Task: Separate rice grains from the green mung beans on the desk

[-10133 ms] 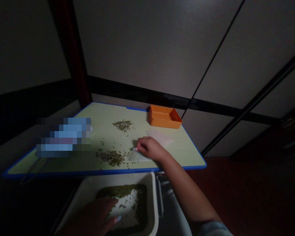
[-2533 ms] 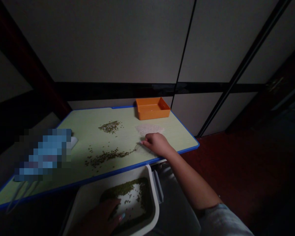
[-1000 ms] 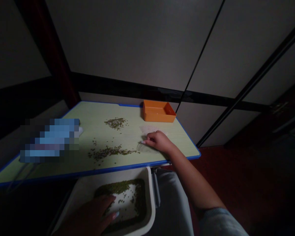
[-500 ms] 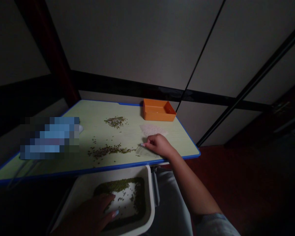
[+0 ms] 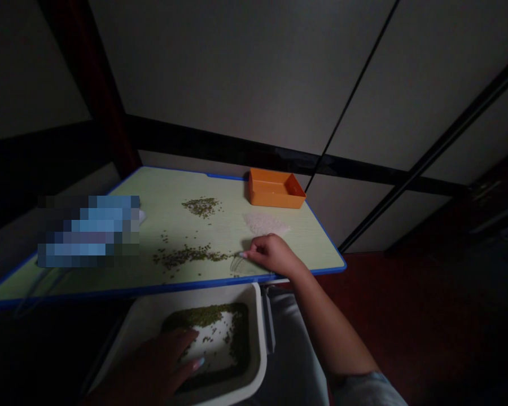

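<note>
My right hand (image 5: 271, 255) rests over the table near its front edge, fingers curled in and the thumb tip at the right end of a strip of small green and brown beans (image 5: 190, 256). Whatever those fingers may hold is too small to make out. Faint arc-shaped lines (image 5: 237, 265) show beside the thumb. Beyond this hand lies a patch of whitish grains (image 5: 266, 223). My left hand (image 5: 163, 358), dim in shadow, reaches into a white tub (image 5: 259, 338) below the table edge, thumb and finger apart. Green beans (image 5: 239, 338) line the tub's floor around a bare patch.
The pale table (image 5: 161, 189) has a blue rim. An orange box (image 5: 276, 198) stands at its back right, and another pile of beans (image 5: 202, 207) lies toward the back. A blurred blue item (image 5: 93, 231) occupies the left side. A panelled wall (image 5: 245, 73) rises behind the table.
My right thumb has moved slightly left, closer to the end of the bean strip. My left hand stays in the tub almost unmoved. The view has shifted a little.
</note>
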Action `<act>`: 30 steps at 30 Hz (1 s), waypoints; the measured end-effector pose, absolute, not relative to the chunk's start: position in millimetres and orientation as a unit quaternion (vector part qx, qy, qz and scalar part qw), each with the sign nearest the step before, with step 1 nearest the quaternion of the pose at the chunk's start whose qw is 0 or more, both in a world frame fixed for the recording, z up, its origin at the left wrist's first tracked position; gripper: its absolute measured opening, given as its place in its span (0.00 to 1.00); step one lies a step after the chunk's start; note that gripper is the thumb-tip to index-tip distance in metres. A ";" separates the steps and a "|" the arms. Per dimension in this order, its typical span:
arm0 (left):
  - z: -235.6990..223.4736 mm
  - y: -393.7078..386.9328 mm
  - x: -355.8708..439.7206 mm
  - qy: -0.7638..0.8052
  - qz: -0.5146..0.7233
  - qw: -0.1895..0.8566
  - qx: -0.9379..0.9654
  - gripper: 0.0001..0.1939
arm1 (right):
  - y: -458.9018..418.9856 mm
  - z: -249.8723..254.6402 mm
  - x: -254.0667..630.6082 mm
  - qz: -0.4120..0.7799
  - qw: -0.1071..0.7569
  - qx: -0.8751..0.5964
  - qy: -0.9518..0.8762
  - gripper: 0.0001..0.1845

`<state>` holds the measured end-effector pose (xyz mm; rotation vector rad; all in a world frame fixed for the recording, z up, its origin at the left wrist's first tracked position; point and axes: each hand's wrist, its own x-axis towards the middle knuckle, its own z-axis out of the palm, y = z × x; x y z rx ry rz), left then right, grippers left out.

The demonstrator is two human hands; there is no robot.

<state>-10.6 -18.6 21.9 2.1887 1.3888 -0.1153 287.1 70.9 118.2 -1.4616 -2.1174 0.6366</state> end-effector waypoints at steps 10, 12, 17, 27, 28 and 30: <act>10.4 -17.6 -14.0 0.507 -0.012 0.260 0.822 0.26 | 60.0 115.2 275.3 0.248 0.258 -0.493 -0.793 0.20; 9.4 -17.9 -14.7 0.504 -0.007 0.257 0.825 0.26 | 59.7 114.2 279.2 0.241 0.276 -0.508 -0.780 0.20; 2.5 -17.9 -17.0 0.498 0.009 0.252 0.830 0.26 | 60.1 111.5 285.6 0.212 0.299 -0.584 -0.724 0.18; -5.6 -17.2 -22.5 0.494 0.048 0.255 0.830 0.23 | 60.9 108.6 287.8 0.170 0.272 -0.662 -0.677 0.16; -5.8 -17.4 -22.2 0.496 0.050 0.255 0.828 0.23 | 61.5 108.3 289.2 0.168 0.273 -0.669 -0.671 0.16; -6.3 -17.5 -21.1 0.499 0.053 0.254 0.827 0.23 | 62.7 106.3 292.0 0.166 0.280 -0.678 -0.659 0.16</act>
